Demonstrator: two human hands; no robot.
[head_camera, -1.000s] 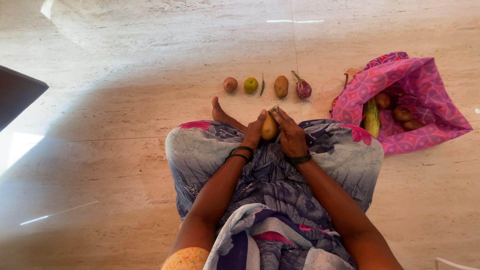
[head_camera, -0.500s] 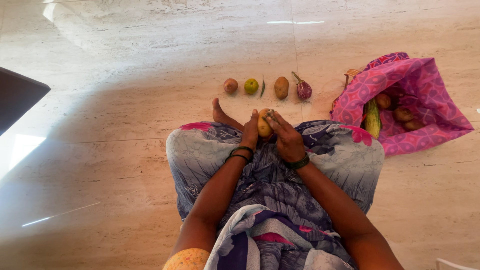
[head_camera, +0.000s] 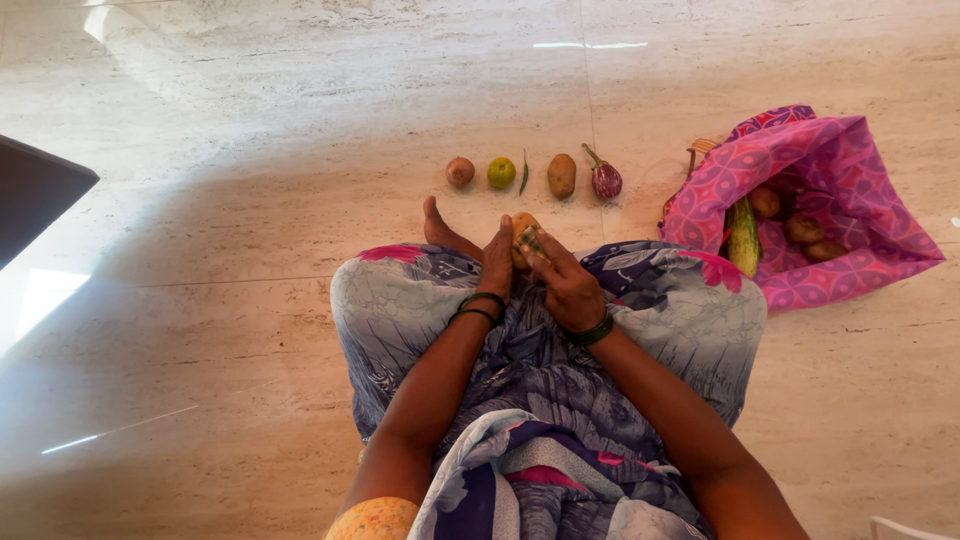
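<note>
I sit on the floor with my legs under a patterned blue-grey cloth (head_camera: 680, 310). My left hand (head_camera: 497, 262) and my right hand (head_camera: 560, 280) meet over my lap, both holding a yellow-brown potato (head_camera: 522, 228) between them. Fingers of the right hand lie across the potato and hide most of it; something small and greenish shows under those fingers. My bare foot (head_camera: 436, 228) sticks out just left of the hands.
A row lies on the pale stone floor beyond my hands: an onion (head_camera: 460, 171), a green lime (head_camera: 502, 172), a green chilli (head_camera: 524, 172), a potato (head_camera: 562, 175), a purple brinjal (head_camera: 606, 180). A pink patterned bag (head_camera: 860, 190) at right holds a cucumber (head_camera: 744, 235) and several potatoes. A dark panel (head_camera: 35, 195) sits at left.
The potato has turned and shifted slightly left and up in my hands. My right hand has slid further over it, covering more of it.
</note>
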